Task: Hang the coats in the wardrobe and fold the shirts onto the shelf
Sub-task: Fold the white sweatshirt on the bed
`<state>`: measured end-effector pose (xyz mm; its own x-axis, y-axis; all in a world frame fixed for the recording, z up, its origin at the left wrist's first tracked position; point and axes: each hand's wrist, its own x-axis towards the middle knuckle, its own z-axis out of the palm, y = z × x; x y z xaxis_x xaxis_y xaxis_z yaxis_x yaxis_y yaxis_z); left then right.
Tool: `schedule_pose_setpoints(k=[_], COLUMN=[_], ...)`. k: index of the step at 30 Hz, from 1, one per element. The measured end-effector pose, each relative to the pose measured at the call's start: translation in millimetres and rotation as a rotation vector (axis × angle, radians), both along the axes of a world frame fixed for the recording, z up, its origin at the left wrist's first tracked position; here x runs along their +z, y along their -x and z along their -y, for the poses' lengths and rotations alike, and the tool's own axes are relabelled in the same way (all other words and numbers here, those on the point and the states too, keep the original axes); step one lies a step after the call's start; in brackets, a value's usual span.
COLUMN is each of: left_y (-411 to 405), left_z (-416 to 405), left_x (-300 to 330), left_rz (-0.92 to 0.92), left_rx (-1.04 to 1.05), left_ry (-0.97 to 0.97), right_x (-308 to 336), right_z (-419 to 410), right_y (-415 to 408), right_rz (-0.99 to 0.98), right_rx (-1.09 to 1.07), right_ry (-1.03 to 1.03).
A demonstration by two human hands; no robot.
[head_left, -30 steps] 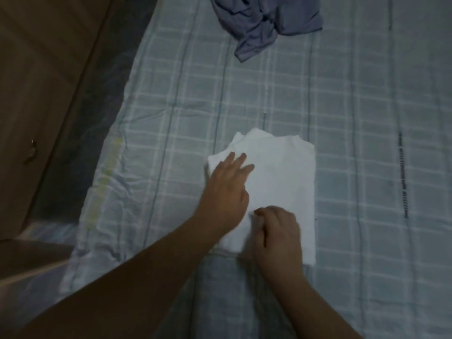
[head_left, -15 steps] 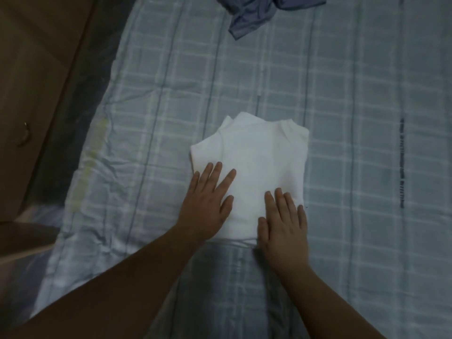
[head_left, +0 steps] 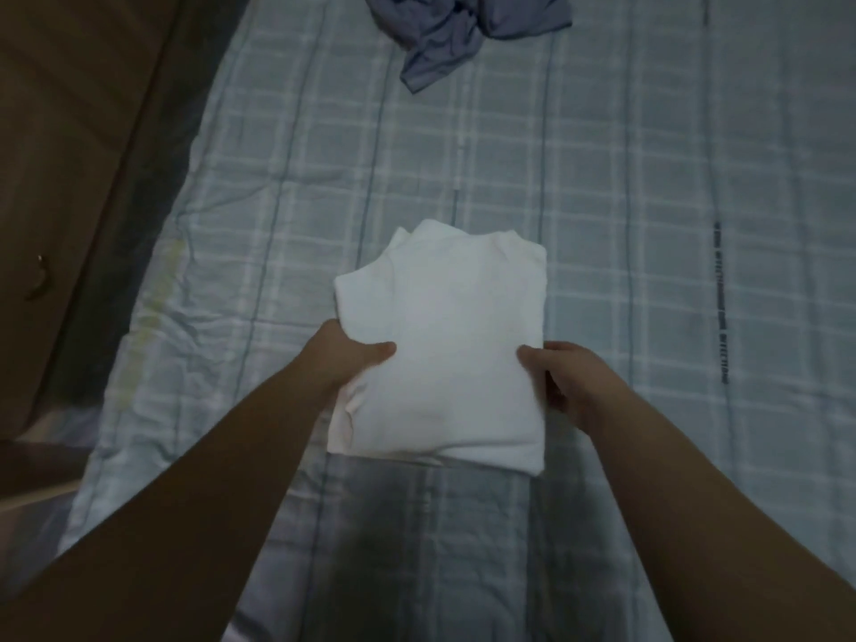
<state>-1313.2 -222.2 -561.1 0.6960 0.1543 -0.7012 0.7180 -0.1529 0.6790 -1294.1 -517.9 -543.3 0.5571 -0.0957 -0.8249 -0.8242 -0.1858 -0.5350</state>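
Note:
A folded white shirt [head_left: 449, 335] is in the middle of the checked bed, and its near edge casts a shadow on the sheet below. My left hand [head_left: 345, 356] grips its left side, thumb on top and fingers hidden beneath. My right hand [head_left: 563, 382] grips its right side the same way. A crumpled blue-grey shirt [head_left: 463, 27] lies at the far end of the bed, partly cut off by the top of the view.
The bed [head_left: 648, 201] with its pale blue checked sheet fills most of the view. A brown wooden wardrobe door [head_left: 60, 155] with a small metal handle [head_left: 39, 278] stands along the left, a dark gap between it and the bed.
Both hands lay flat on the near part of the white shirt; now they have moved to its sides and taken hold of it, and its near edge has come up off the sheet.

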Motion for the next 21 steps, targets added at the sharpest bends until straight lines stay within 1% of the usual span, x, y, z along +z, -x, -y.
schedule_pose_setpoints(k=[3,5,9,11,13,14,16,18,21], left_y=[-2.5,0.4,12.6,21.5,33.6,40.8,56.3,72.8,94.3], left_z=[-3.3,-1.9,0.8,5.1,10.5,12.8,13.7,13.1,11.2], left_x=[-1.1,4.2,16.6,21.8,29.4,36.2,49.4,67.4,94.2], left_rz=[-0.032,-0.03,0.053,0.114,0.175,0.212,0.268,0.288,0.27], left_rx=[0.064,0.094,0.154,0.213,0.283,0.309,0.301,0.244,0.219], left_ry=[0.132,0.184,0.235,0.18,0.115,0.116,0.136,0.136,0.132], right_x=[-1.2,2.0,6.6,12.4,21.1,26.6,39.6,60.4,96.2], right_z=[1.5,0.6,-2.3,-2.9,0.7,3.2,9.6,13.8,17.3], right_y=[-6.7,-5.7,7.9,22.4,38.2,46.5,65.2,83.5,101.0], right_rz=[-0.09,-0.1,0.039,0.143,0.238,0.283,0.396,0.495,0.555], right_rx=[-0.04,-0.084,-0.179,-0.199,-0.245,-0.268,-0.218,-0.089,-0.003], right_ry=[-0.036,-0.068,-0.132,-0.172,-0.145,-0.149,-0.168,-0.076,-0.043])
